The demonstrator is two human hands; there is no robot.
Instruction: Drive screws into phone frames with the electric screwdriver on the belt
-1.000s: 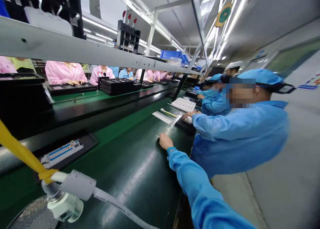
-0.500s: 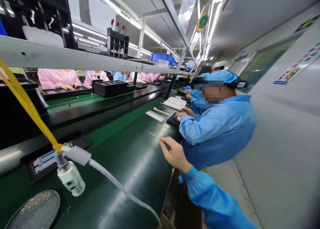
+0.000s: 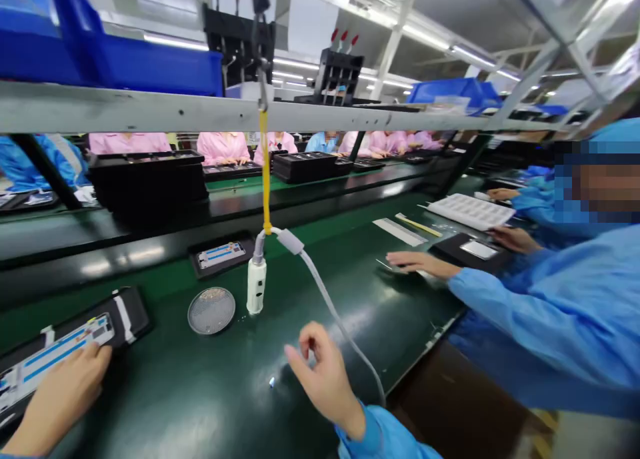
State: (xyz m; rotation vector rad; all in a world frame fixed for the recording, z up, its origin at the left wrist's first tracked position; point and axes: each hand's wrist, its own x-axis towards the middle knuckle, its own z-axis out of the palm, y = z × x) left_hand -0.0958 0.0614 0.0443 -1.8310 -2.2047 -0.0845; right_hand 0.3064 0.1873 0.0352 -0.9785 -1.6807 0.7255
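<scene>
While the left hand (image 3: 70,382) is resting on the flat device (image 3: 60,349) at the near left, good handling is probably depending on a light, even touch: fingertips staying at the border, no weight falling on the blue strips or the small parts near the device's right end. The device is lying in a black tray (image 3: 141,309) whose right end is carrying a white band (image 3: 123,317), so steadying the tray rather than pushing on the thin device is likely serving better. A mesh-like dish (image 3: 213,321) is standing just to the right and farther off, holding tiny pieces, and a connector (image 3: 256,289) is hanging beyond the right hand (image 3: 325,372) with its grey cable (image 3: 324,292) sagging toward the near right; keeping the sleeve (image 3: 385,439) clear of both is seeming wise. A small shiny bit (image 3: 272,382) is lying on the bench (image 3: 175,399) left of the right hand, easy to sweep away by accident.

As for pose, the left hand is coming in from the near left corner, back upward, fingers together and bent over the device's near edge; its thumb is hiding, so whether it is gripping or merely pressing is staying unclear. The right hand is hovering over the bench at near centre, forearm reaching from the near right, fingers curling loosely and thumb pointing left. A gap is showing between thumb and forefinger, and nothing is visibly sitting in it.
</scene>
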